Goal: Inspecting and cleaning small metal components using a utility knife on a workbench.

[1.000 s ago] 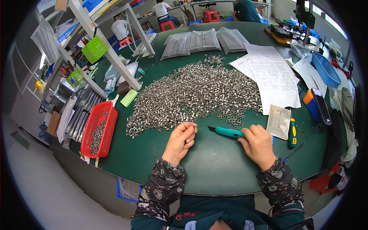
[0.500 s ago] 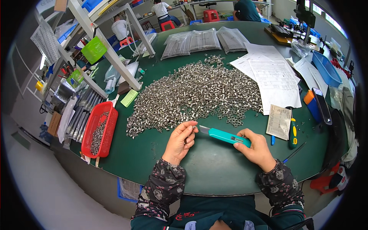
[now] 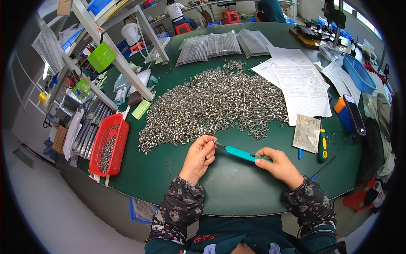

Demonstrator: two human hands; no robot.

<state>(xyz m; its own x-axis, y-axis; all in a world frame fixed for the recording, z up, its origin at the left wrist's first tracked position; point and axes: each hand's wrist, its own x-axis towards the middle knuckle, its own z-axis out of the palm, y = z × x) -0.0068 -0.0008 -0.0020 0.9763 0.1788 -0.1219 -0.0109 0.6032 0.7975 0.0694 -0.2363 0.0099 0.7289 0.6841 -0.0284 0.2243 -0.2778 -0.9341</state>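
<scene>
My right hand (image 3: pixel 278 164) grips a teal-handled hand tool (image 3: pixel 240 153) by its rear end, blade tip pointing left. My left hand (image 3: pixel 198 157) has its fingertips pinched together at the tool's metal tip, apparently around a small metal part that is too small to make out. Both hands rest on the green table (image 3: pixel 228 190) just in front of a wide heap of small silver metal nuts (image 3: pixel 215 103).
A red tray (image 3: pixel 98 163) with more metal parts lies at the left. White paper sheets (image 3: pixel 296 80), a printed slip (image 3: pixel 306 133), a yellow-handled screwdriver (image 3: pixel 322 146), an orange box (image 3: pixel 341 111) and a blue basket (image 3: pixel 358 73) lie on the right. Bagged parts (image 3: pixel 220 44) sit at the back.
My right hand has swung the teal tool leftward until its tip meets my left fingertips. My left hand lifted slightly from the heap's edge and pinched at the tip.
</scene>
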